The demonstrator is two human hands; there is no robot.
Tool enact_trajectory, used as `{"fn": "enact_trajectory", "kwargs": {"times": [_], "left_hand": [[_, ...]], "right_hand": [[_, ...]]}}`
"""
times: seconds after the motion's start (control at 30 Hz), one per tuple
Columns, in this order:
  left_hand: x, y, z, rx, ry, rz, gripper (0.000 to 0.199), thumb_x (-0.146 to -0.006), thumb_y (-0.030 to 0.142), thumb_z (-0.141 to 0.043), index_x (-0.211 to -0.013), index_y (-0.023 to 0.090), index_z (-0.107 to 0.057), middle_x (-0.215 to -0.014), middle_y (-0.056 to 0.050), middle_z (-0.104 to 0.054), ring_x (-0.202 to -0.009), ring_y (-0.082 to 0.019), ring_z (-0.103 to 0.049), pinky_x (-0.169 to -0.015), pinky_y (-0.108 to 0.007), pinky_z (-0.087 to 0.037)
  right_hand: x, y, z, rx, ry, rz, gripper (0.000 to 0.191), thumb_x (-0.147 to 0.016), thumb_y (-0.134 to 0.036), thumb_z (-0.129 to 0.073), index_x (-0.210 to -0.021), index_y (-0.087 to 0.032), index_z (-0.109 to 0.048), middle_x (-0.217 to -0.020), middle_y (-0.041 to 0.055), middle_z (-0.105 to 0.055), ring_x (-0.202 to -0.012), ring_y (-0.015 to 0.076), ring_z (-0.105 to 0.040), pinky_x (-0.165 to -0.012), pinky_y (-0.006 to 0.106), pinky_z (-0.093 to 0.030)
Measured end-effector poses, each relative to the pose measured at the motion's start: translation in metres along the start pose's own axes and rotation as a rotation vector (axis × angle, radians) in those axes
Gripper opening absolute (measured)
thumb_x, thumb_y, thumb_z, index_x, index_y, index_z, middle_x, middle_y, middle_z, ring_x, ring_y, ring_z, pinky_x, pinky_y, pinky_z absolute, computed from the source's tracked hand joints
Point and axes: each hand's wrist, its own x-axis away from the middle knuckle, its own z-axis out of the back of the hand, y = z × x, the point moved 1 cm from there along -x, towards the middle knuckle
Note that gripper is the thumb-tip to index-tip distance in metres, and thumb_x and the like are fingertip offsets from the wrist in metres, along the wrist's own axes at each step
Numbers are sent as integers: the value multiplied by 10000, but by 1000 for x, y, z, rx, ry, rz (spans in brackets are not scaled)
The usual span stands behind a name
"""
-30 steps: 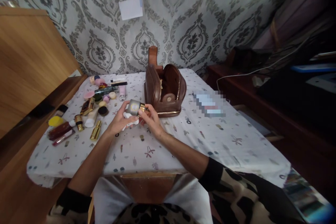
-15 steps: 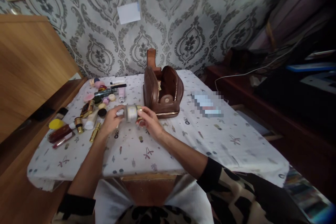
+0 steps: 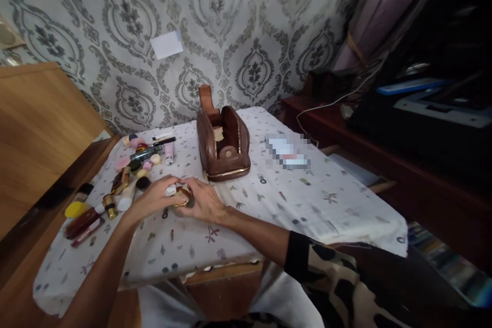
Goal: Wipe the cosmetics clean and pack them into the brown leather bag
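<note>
A gold-topped jar (image 3: 183, 196) is held between my two hands above the patterned cloth, its round top turned up. My left hand (image 3: 157, 197) closes on its left side, and a small white piece (image 3: 170, 191), unclear in kind, shows at those fingers. My right hand (image 3: 203, 200) wraps the jar from the right, hiding much of its body. Behind my hands stands a brown cosmetic bag (image 3: 226, 164), unzipped and gaping, with something pale inside (image 3: 219, 134). A black round lid (image 3: 143, 183) and a white tube (image 3: 126, 197) lie beside my left hand.
Several cosmetics spread over the table's left side, including a pink tube (image 3: 169, 154), a yellow round item (image 3: 76, 209) and a dark red bottle (image 3: 81, 223). A blurred-out flat item (image 3: 288, 152) lies right of the bag. A wooden panel (image 3: 46, 118) borders the left.
The jar has come nearer me and turned from sideways to gold top up. My hands have moved closer together around it. The view has shifted right.
</note>
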Motion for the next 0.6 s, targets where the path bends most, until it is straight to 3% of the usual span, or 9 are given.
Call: {"fn": "enact_trajectory", "kwargs": {"times": [0.23,0.4,0.5,0.6], "left_hand": [[12,-9,1,-147,-85,-29,342,-855,436,-594,-1106,208,-644,-1098,-57,-671,-1043,-252,-621,-944,-353,-481],[23,-3,-1,-290,-75,-9,467,-790,348,-627,-1247,265,-580,-1319,-50,-619,-1238,-282,-558,-1012,-336,-474],[24,3,-4,-312,-58,-7,403,-797,338,-597,-1193,264,-600,-1253,-44,-643,-1177,-269,-594,-968,-306,-496],[23,7,2,-295,-65,-17,284,-774,334,-604,-1037,234,-641,-1064,-45,-680,-1028,-261,-635,-902,-316,-515]], "right_hand": [[0,2,1,-27,-91,29,683,-743,-404,-766,-1308,-188,-450,-1218,125,-627,-1092,266,-624,-867,361,-487],[-5,8,7,-57,-223,115,1005,-667,-459,-839,-1483,-216,-305,-1374,144,-549,-1280,304,-530,-1021,399,-439],[-7,12,9,-42,-333,63,1193,-629,-492,-858,-1564,-222,-167,-1444,176,-480,-1339,353,-475,-1048,450,-422],[-7,14,10,-37,-397,-9,1332,-575,-537,-877,-1588,-247,-64,-1517,193,-395,-1383,384,-421,-1069,476,-403]]}}
